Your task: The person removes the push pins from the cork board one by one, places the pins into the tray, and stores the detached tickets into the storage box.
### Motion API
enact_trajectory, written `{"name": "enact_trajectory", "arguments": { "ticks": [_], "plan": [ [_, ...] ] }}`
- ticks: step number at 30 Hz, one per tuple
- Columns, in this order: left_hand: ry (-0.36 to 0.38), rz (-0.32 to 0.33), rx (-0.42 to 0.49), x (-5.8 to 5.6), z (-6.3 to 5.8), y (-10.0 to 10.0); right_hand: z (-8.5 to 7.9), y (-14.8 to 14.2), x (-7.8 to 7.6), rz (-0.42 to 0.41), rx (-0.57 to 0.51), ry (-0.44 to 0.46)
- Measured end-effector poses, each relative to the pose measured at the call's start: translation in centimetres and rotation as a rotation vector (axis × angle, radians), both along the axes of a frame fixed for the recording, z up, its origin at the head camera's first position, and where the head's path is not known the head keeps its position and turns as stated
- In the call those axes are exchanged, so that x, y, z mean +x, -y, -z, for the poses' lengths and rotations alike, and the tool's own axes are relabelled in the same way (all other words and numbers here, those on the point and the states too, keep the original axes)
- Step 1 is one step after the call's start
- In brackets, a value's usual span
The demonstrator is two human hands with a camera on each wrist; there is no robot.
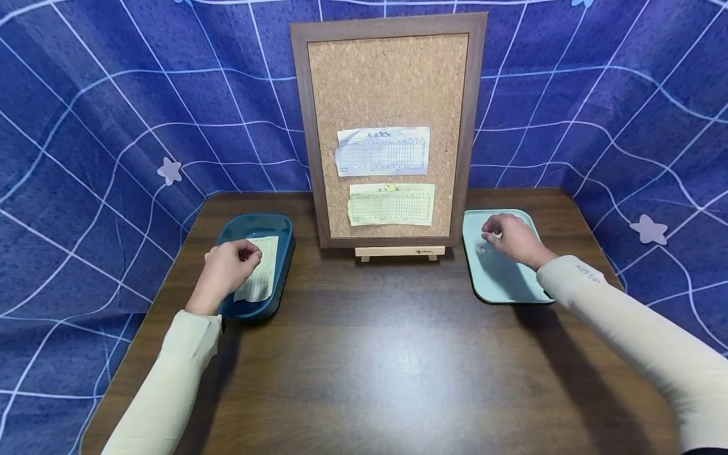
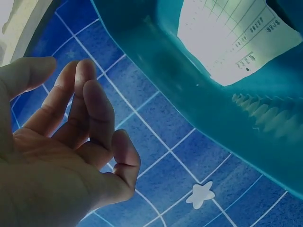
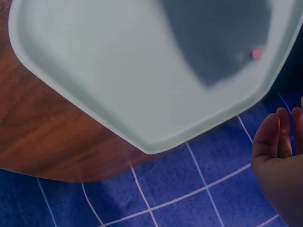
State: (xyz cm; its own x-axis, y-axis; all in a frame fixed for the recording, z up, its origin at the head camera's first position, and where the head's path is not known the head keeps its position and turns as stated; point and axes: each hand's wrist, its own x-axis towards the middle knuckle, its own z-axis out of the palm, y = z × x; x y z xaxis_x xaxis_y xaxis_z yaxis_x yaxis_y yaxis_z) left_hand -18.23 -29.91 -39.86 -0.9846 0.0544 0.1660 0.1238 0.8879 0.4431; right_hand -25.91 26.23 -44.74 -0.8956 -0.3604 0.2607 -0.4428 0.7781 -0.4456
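Note:
My left hand (image 1: 226, 268) hovers over the left side of a dark teal basket (image 1: 287, 262), its fingers loosely bent and nothing between them. A printed paper slip (image 1: 263, 278) lies in that basket, right beside the fingertips in the head view. In the left wrist view the thumb stands apart from the fingers (image 2: 98, 113). On the other side, my right hand (image 1: 512, 239) is above a pale mint tray (image 1: 483, 218), fingers relaxed and holding nothing. A small pink pushpin (image 3: 256, 54) lies on the tray, within the hand's shadow.
A framed corkboard (image 1: 392, 82) leans on a wooden stand (image 1: 400, 251) at the back centre. Pinned on it are a bluish-white slip (image 1: 383, 151) and, below, a yellow-green slip (image 1: 390, 205). Blue curtains with white lines (image 1: 239, 101) enclose the brown table (image 1: 352, 354).

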Motion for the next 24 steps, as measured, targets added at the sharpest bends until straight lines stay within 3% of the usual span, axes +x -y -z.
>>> {"name": "enact_trajectory", "arguments": {
  "ticks": [8,16,24],
  "plan": [
    [0.013,0.009,0.008,-0.1,-0.3,-0.5,-1.4,-0.1,0.2,-0.008,-0.029,-0.098],
    [-0.033,0.049,0.043,-0.5,-0.8,-1.4,-2.9,0.8,0.5,-0.011,-0.091,-0.237],
    [-0.042,0.058,0.067,-1.1,-1.1,-2.6,-3.9,2.0,0.7,-0.018,-0.13,-0.288]
  ]
}}
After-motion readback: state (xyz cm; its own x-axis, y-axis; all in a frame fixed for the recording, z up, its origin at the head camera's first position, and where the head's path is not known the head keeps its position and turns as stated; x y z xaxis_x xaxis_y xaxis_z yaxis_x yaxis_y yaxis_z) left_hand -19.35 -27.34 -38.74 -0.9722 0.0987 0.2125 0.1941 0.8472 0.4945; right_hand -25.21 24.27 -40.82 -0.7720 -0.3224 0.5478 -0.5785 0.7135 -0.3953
